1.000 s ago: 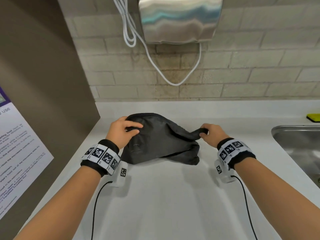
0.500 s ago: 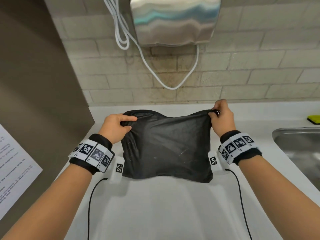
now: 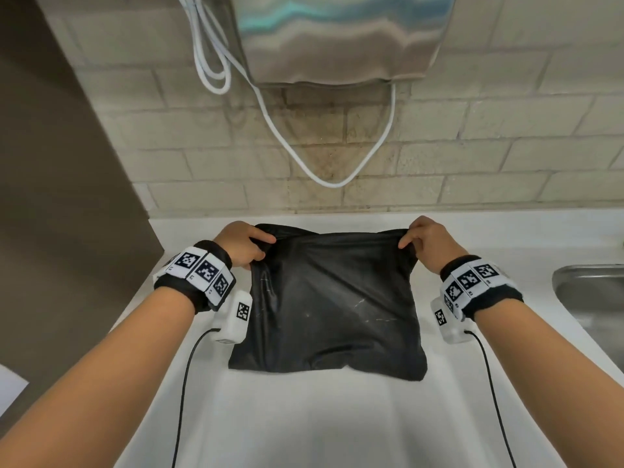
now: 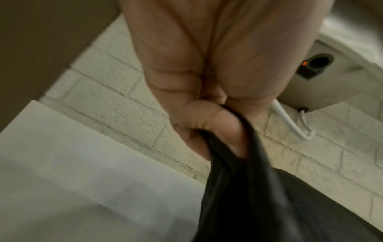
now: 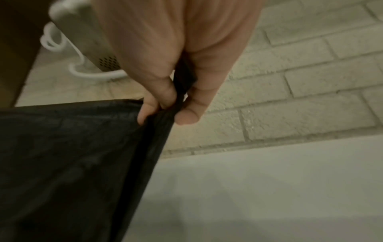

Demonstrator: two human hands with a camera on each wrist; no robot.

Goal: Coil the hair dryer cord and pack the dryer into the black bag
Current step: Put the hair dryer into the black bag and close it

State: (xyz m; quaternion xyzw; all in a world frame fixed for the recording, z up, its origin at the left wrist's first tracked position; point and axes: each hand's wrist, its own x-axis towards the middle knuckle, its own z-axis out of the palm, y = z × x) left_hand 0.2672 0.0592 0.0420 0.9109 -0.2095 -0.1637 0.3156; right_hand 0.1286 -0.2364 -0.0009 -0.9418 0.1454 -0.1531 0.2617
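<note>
While its near edge rests on the white table [image 3: 304, 417], your left hand [image 3: 241, 248] and right hand [image 3: 427, 244] each pinch a far corner of the black bag [image 3: 331, 309], stretched between them; its contents stay hidden.

- The bag [image 3: 327, 309] was black, with a few faint pale scuff marks.
- The counter [image 3: 304, 417] was plain white.
- The wall [image 3: 506, 157] showed beige brick-pattern tiles, stained darker near the white cord [image 3: 287, 143].
- The dryer unit [image 3: 341, 38] was brushed silver with a teal sheen.
- Both wristbands [image 3: 199, 282] were black, carrying white tags with black square patterns.
- A small light under the unit [image 4: 304, 63] looked orange, though blurred.
</note>
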